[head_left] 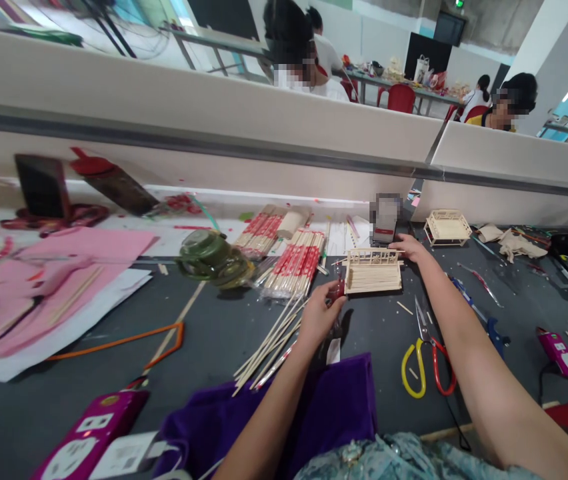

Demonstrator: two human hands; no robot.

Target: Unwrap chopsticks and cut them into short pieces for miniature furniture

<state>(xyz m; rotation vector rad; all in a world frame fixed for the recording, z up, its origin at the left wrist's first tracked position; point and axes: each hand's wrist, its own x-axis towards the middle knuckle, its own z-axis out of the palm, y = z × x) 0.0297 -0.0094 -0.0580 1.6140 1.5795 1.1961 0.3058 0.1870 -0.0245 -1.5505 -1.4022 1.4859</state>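
A small bench-like model made of wooden sticks [373, 275], with a slatted floor and a low railing, is between my two hands on the dark table. My left hand [320, 312] grips its left end with fingers and thumb; something dark red shows by those fingertips, too blurred to name. My right hand [410, 249] pinches the back right corner of the railing. Loose thin sticks [271, 343] lie beside my left wrist. Scissors [427, 353] with one yellow and one red handle lie open-bladed near my right forearm.
Bundles of sticks in red-and-white wrappers [297, 267] lie behind my left hand, near a green glass jar [209, 257]. A second stick model [447, 228] stands at the back right. A phone [385, 223] leans by the partition [214, 143]. Purple power strips [109, 420] lie at both sides.
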